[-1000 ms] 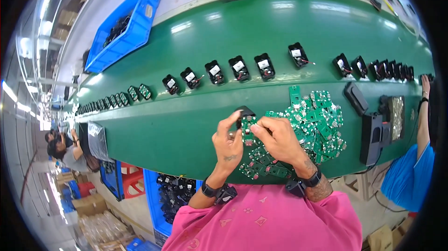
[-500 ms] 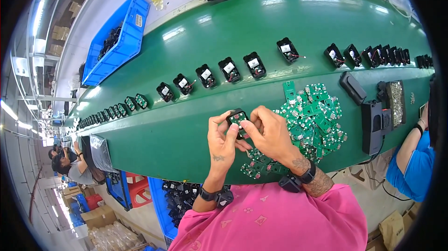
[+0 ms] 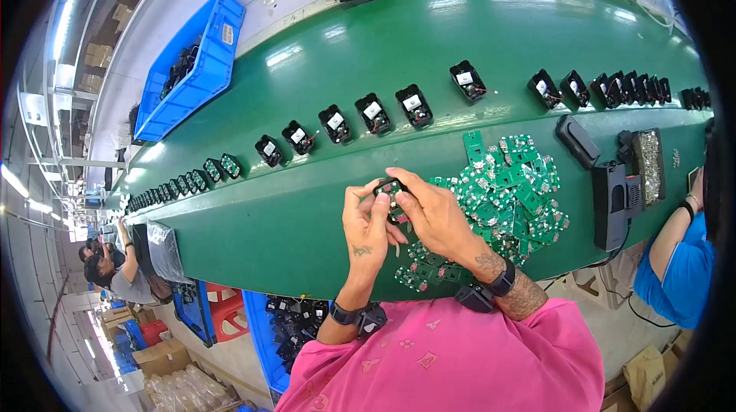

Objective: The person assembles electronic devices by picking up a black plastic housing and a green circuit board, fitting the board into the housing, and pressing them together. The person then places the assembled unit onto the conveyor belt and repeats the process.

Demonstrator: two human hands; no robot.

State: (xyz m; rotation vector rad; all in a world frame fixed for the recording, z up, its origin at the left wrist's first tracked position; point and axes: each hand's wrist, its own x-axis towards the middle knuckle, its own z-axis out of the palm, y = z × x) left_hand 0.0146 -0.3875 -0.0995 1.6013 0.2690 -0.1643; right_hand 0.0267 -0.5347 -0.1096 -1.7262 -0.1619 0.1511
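My left hand (image 3: 363, 232) holds a small black housing (image 3: 379, 189) above the near part of the green bench. Inside it sits a green circuit board (image 3: 392, 187), partly covered by my fingers. My right hand (image 3: 438, 216) also grips the housing, its index finger over the top edge and its thumb pressing at the board. Just right of and below my hands lies a loose pile of green circuit boards (image 3: 502, 193). Across the bench runs a row of open black housings, such as this housing with a white label (image 3: 414, 105); several show red wires.
A blue crate (image 3: 218, 67) of black parts stands at the far left; another blue bin (image 3: 264, 347) sits below the near edge. To the right are a dark grey device (image 3: 610, 209), a black case (image 3: 578, 141) and a tray of small metal parts (image 3: 650, 167). A person's arm (image 3: 671, 239) rests beyond.
My right index finger has stretched up over the housing's top edge, and the hand has shifted slightly left. The housing is tilted a little differently. My left hand keeps its hold.
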